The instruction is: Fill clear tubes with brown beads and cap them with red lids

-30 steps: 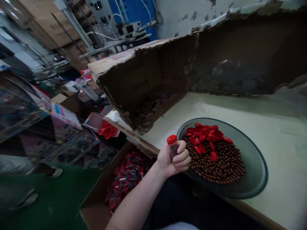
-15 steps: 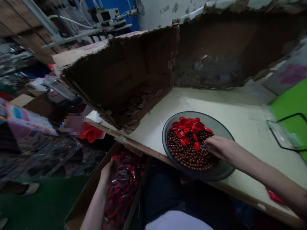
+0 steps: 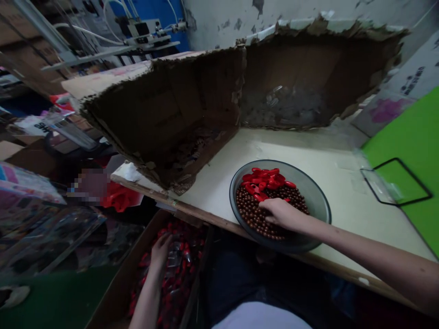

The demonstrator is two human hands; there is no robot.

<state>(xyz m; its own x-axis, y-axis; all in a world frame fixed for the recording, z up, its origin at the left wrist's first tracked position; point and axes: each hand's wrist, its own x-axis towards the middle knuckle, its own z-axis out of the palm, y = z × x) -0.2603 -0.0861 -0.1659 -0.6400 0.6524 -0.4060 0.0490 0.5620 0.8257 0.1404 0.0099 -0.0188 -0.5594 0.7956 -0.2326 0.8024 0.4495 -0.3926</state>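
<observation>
A grey basin [image 3: 320, 201] holds brown round beads [image 3: 252, 212] with a pile of small red plastic pieces [image 3: 270, 176] on top. My right hand [image 3: 279, 214] reaches down into the basin, fingers bent together beside a red piece at the edge of the beads. Whatever lies under its fingertips is hidden. Lower and to the left, a cardboard box [image 3: 115, 283] is full of small clear containers with red parts [image 3: 176, 258]. My left hand [image 3: 161, 250] rests over these containers, fingers loosely apart, with nothing visible in them.
The basin stands at the front edge of a pale table [image 3: 212, 196]. Behind it are torn cardboard bins [image 3: 206, 91], one with clear plastic pieces inside. A green panel with a black wire frame [image 3: 398, 183] stands at right. Machinery [image 3: 137, 39] is at back left.
My right hand has moved left across the beads toward the red pieces; the clear piece seen at its fingers no longer shows. My left hand has shifted slightly over the box. The view has turned right.
</observation>
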